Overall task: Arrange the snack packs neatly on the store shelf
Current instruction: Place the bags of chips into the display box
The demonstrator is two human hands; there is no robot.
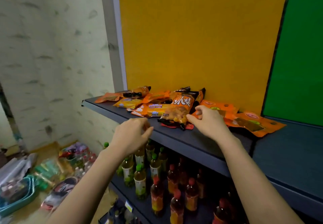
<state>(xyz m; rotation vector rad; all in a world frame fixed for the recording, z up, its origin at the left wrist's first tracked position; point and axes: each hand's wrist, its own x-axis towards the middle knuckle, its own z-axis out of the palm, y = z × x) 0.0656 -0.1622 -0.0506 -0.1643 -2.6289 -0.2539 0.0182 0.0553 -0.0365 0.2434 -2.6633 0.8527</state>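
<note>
Head view shows the snack packs (174, 105) lying in a loose, overlapping heap on the dark shelf (201, 147), flat and at all angles, so none faces outward yet. My right hand (208, 120) sits at three o'clock of the big orange bag (178, 112), thumb and forefinger closing toward its edge; I cannot tell whether they have caught it. My left hand (131, 134), at eight o'clock of that bag, hovers over the shelf lip with fingers curled and holding nothing, ready to steady the pile. Bottles (157, 180) fill the lower shelf.
</note>
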